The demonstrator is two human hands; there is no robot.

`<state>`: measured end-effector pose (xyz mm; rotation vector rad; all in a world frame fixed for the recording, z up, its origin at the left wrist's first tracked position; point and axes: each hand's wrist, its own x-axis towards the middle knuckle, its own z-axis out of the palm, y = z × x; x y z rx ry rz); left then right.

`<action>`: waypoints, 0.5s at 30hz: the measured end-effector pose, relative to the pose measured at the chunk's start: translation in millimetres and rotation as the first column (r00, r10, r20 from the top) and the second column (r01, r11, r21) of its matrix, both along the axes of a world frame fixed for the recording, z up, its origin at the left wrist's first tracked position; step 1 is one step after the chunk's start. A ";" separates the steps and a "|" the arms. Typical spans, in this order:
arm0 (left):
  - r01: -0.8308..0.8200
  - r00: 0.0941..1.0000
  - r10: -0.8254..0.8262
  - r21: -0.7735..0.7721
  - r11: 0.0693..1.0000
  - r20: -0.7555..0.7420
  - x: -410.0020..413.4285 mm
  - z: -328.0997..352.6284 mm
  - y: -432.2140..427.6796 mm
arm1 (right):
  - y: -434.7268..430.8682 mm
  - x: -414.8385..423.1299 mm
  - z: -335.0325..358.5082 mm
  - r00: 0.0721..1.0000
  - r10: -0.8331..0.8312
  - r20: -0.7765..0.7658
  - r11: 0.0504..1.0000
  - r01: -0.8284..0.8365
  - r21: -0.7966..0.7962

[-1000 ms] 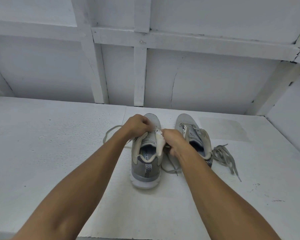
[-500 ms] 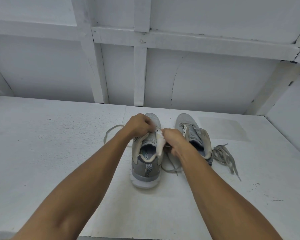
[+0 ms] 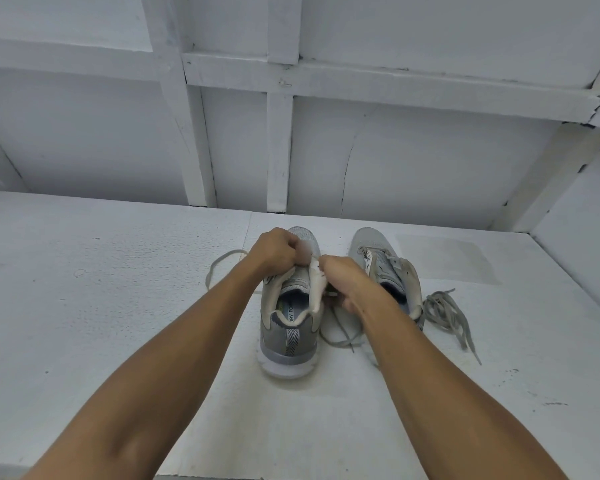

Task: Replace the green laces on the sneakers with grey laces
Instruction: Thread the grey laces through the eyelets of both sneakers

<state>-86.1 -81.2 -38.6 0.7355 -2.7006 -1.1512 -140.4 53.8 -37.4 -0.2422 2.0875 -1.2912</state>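
Two grey sneakers stand heel-toward-me on the white surface. My left hand (image 3: 278,251) is closed over the left sneaker's (image 3: 289,336) eyelet area. My right hand (image 3: 340,279) grips that shoe's right side, fingers closed around a grey lace (image 3: 342,336) that trails down between the shoes. Another end of lace (image 3: 219,268) loops out to the left of my left wrist. The right sneaker (image 3: 383,268) stands beside it with its tongue loose. A bundle of grey-green laces (image 3: 447,315) lies to its right. The eyelets under my hands are hidden.
The white textured surface (image 3: 101,323) stretches wide to the left and right. A white panelled wall with wooden battens (image 3: 278,150) rises just behind the shoes. A slanted white wall (image 3: 575,220) closes the right side.
Both hands stay on the left sneaker with only small finger movements; my left hand has shifted slightly up toward the toe. The shoes and loose laces have not moved.
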 end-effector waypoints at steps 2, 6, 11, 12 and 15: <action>0.004 1.000 -0.004 -0.015 1.000 -0.007 -1.0 2.9 2.4 | -2.3 -1.2 7.1 0.996 0.038 0.075 0.999 -0.038 -0.003; -0.016 1.000 0.016 -0.008 1.000 -0.022 0.0 6.7 5.8 | -8.0 -13.4 16.0 0.993 0.049 0.107 0.998 -0.051 0.021; -0.136 0.985 0.135 0.000 0.991 -0.109 21.3 8.8 1.9 | -14.6 -21.0 9.4 0.998 0.060 -0.005 0.992 -0.059 0.115; -0.184 0.969 0.190 0.047 0.982 -0.156 29.9 9.2 2.5 | -16.2 -22.5 7.6 0.997 0.072 -0.027 0.989 -0.068 0.129; -0.285 0.918 0.334 0.229 0.931 -0.214 58.2 3.1 13.4 | -19.7 -23.2 7.9 0.987 0.106 -0.119 0.984 -0.088 0.153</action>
